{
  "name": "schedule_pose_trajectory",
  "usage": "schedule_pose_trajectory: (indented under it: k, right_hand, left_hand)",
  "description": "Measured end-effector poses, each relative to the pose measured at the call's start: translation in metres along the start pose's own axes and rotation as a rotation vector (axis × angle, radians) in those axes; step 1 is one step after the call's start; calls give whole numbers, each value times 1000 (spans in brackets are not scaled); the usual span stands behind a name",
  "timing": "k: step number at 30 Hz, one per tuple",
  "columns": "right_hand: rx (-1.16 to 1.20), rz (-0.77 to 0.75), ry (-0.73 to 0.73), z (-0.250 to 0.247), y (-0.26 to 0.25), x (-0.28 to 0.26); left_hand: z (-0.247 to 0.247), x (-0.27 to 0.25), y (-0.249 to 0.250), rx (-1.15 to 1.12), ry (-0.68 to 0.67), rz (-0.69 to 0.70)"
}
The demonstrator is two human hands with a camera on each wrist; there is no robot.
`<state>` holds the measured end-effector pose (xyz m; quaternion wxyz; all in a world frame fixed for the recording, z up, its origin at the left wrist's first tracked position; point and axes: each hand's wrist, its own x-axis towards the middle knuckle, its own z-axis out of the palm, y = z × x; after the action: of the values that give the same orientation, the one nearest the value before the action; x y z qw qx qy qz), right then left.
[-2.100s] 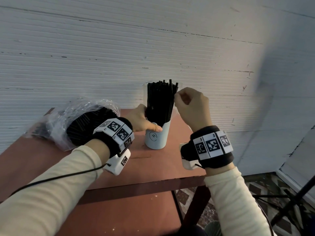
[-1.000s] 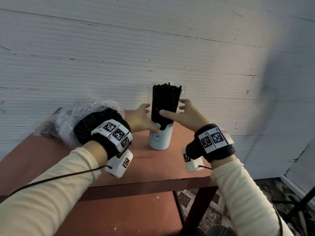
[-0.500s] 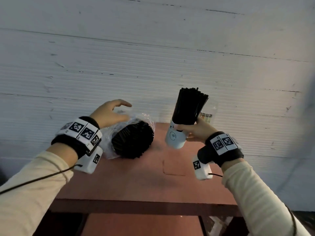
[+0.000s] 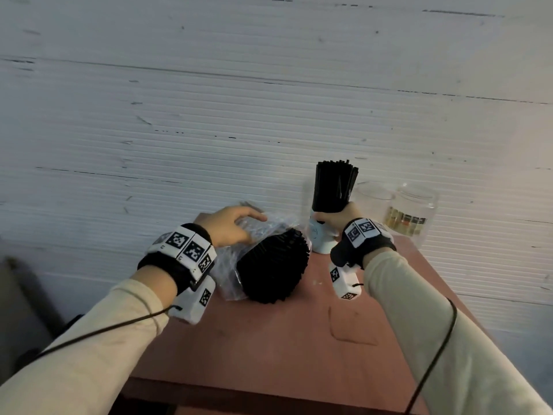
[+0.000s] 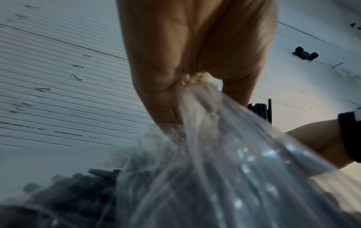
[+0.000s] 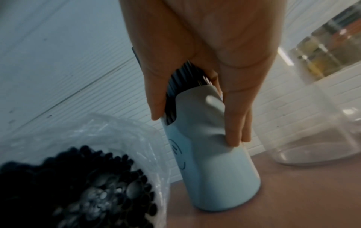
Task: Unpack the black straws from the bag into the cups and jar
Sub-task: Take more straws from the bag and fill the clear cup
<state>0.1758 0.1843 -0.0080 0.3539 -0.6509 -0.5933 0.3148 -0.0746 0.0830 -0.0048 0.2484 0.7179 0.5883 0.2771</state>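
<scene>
Since half a second ago we have carried the white cup (image 4: 321,239) away from mid-air and brought it down onto the worktop (image 4: 299,333), just beyond our right hand (image 4: 339,221), while our left hand (image 4: 230,224) has dropped onto the bag (image 4: 236,265).

Our right hand grasps the cup near its rim, squeezing the soft wall around the black straws (image 4: 333,187) standing in it. Our left hand pinches a fold of the bag's clear film. The loose bundle (image 4: 273,269) lies in the bag between our hands.

We judge one cup filled and set aside. Next we let go of it, pull another handful from the bag, and load the clear cup (image 4: 372,194) and jar (image 4: 411,212) to the right of our right hand.

The white cup bears a drawn mark; the jar's label is too blurred to read.
</scene>
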Motion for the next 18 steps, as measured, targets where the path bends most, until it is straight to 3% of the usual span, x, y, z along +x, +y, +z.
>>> schedule_pose_trajectory:
  k: [7, 13, 18]
  right_hand:
    - [-77, 38, -51, 8, 17, 38]
    - [-96, 11, -101, -20, 7, -15]
    - [-247, 29, 80, -49, 27, -25]
  left_hand:
    - [2, 5, -1, -49, -8, 3]
    - [5, 7, -1, -75, -4, -3]
    - [6, 11, 1, -52, -13, -8]
